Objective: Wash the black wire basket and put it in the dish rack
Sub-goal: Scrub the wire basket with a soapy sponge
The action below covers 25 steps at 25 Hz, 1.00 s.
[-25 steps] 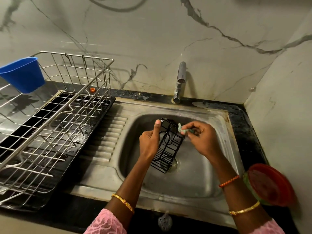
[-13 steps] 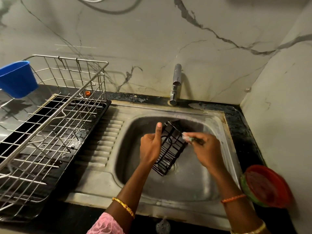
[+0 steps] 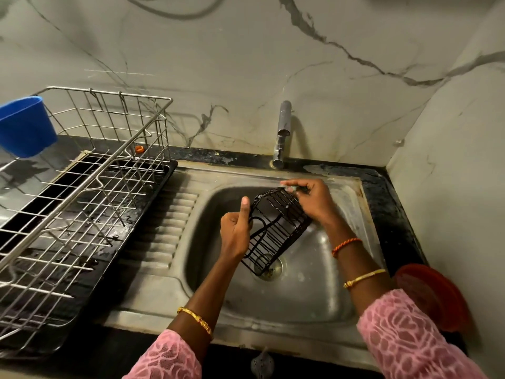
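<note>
A pale marble-patterned wall (image 3: 246, 64) with dark veins rises behind and to the right of a dark stone worktop (image 3: 393, 214). Set into the worktop is a stainless steel sink (image 3: 300, 291) with a ribbed draining board on its left side and a round drain (image 3: 269, 268) in the bowl. To the left, a large silver wire dish rack (image 3: 90, 192) stands on a black tray (image 3: 153, 214); nothing sits on its wires, and a blue plastic cup (image 3: 24, 127) hangs at its far left corner. A chrome tap (image 3: 282, 132) stands at the back edge of the sink, with no water visible from it. At the right edge of the worktop lies a round red plastic lid (image 3: 431, 299), partly hidden by a pink lace sleeve (image 3: 410, 340).

The black wire basket (image 3: 276, 228) is held tilted over the sink bowl, its lower end just above the drain and its upper end near the back of the bowl. The left hand (image 3: 235, 233) is closed around the basket's left side, thumb pointing up along the rim. The right hand (image 3: 311, 201) is at the upper right corner of the basket, fingers pinched together on a small pale scrubbing piece (image 3: 293, 189) pressed against the wires; what that piece is cannot be told. A gold bangle (image 3: 195, 318) circles the left wrist; an orange thread band (image 3: 345, 246) and a second gold bangle (image 3: 364, 277) circle the right.
</note>
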### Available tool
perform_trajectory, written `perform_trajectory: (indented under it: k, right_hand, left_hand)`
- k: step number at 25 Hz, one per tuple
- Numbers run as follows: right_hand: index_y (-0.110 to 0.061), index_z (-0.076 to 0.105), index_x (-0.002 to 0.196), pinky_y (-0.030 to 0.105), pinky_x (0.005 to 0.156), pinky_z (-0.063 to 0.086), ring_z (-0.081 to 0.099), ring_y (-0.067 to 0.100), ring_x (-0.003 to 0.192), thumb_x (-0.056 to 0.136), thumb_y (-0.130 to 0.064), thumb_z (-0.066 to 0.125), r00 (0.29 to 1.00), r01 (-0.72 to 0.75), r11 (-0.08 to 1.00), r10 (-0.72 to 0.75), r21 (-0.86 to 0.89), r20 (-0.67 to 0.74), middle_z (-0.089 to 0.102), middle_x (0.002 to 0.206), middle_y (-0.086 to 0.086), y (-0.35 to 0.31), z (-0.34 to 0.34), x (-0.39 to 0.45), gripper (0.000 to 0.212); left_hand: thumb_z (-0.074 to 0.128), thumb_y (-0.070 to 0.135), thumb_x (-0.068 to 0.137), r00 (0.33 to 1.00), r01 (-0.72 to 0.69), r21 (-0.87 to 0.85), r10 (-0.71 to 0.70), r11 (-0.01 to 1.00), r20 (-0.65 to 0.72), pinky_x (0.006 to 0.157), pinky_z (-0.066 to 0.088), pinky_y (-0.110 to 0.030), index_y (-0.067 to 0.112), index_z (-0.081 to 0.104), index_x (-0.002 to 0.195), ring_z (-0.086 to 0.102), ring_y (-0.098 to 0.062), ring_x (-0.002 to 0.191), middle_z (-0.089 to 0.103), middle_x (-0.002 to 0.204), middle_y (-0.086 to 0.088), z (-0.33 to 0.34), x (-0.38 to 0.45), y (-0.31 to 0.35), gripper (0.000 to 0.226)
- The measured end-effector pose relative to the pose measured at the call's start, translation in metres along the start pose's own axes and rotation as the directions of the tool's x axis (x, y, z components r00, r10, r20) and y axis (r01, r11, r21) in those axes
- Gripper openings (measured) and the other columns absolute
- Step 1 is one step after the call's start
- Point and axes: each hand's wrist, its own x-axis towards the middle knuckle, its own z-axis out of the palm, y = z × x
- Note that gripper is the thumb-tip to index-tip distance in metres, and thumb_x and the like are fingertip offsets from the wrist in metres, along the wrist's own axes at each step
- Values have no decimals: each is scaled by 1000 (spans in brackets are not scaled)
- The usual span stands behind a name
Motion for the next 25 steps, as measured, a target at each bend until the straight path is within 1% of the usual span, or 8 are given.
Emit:
perform_trajectory:
  k: [2,4,6,10,13,16,20,25]
  right_hand:
    - [-19,66,111,6,47,43,50,-1,64,90,3,51,994,102,995,-102,16,40,64,115,-2,-9,10,-8,34]
    - [-18,67,110,7,70,49,60,1,84,87,8,50,941,320,946,-324,57,95,64,114,-4,-21,22,-26,39]
    - [-18,66,113,17,86,51,61,9,100,88,8,48,914,381,925,-377,5,146,63,118,-3,-22,21,-23,40]
    - [-18,63,115,2,56,41,58,8,86,94,2,41,991,89,984,-72,-157,109,56,124,0,8,-19,24,35]
    - [-20,63,114,5,56,39,57,7,81,95,0,41,993,88,985,-74,-150,96,57,121,0,8,-19,24,35]
    - [-29,59,119,32,64,56,58,23,78,95,-1,42,969,181,981,-166,-73,183,54,127,1,-1,0,0,41]
    - [-30,59,119,13,40,33,40,9,53,97,-3,39,994,54,986,-39,-159,99,61,115,12,29,-22,27,40]
    - [-13,63,111,24,70,49,58,21,92,95,-5,46,984,-166,986,165,-6,-69,61,120,16,60,-40,62,25]
  left_hand:
    - [40,50,90,1000,-13,-9,14,1000,16,40,14,-20,19,28,41,18,-7,35,26,38,9,-1,2,-1,59]
    - [41,55,88,999,-31,-28,32,999,30,39,15,-20,17,29,42,18,-6,35,26,37,9,-2,4,-3,61]
    - [41,59,84,999,-39,-55,40,998,31,40,13,-22,14,30,42,18,-8,35,25,39,6,-5,4,-3,62]
    - [44,59,81,1000,-28,-104,28,994,1,41,12,-26,19,31,42,18,-10,37,26,40,5,-12,5,2,57]
    - [46,59,80,998,-25,-122,18,992,-59,44,10,-29,26,29,39,17,-10,37,25,40,7,-15,7,3,56]
    - [48,56,83,996,-17,-143,5,990,-86,44,9,-30,20,29,42,18,-11,37,26,42,2,-15,6,0,57]
    - [46,41,89,994,-3,-187,-17,982,-106,46,10,-32,27,28,39,17,-6,37,23,39,12,-16,1,-1,55]
    - [47,42,87,986,28,-215,-62,976,-153,47,16,-26,25,29,36,20,-6,41,24,41,12,-15,-1,-7,57]
